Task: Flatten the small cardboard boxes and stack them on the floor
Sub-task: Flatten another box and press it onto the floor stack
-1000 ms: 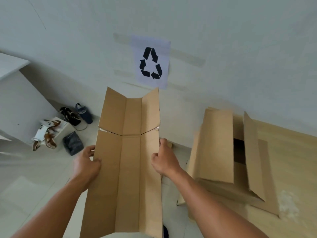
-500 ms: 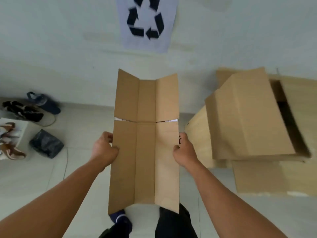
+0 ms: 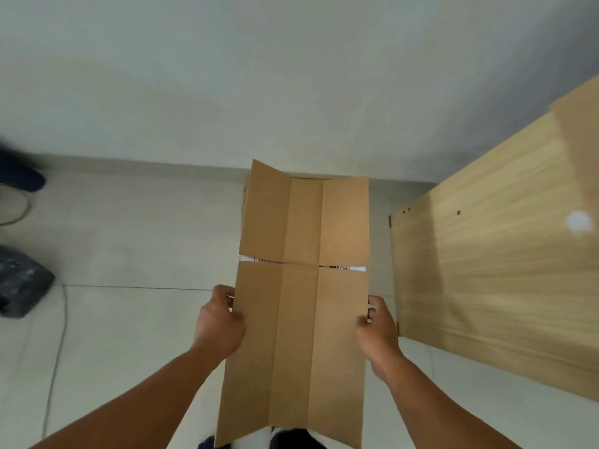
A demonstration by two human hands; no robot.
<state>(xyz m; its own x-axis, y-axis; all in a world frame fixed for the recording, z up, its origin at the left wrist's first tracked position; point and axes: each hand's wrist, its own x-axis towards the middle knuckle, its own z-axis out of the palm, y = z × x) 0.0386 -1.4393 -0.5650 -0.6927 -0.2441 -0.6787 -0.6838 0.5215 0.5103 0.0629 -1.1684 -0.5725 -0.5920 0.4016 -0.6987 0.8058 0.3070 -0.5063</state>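
Both forearms are extended forward and slightly inward. Far left of the left hand (image 3: 220, 322), a dark bag (image 3: 22, 283) is seen on the tiled floor (image 3: 136, 254), with bare tiles between them. The left edge of the flattened cardboard box (image 3: 301, 306) is pinched by the left hand, the right edge by the right hand (image 3: 377, 328); the box is held between them above the floor. Just right of the right hand, a wooden panel (image 3: 502, 254) is seen.

Home room: tiled floor (image 3: 136, 254), shoe (image 3: 19, 176)
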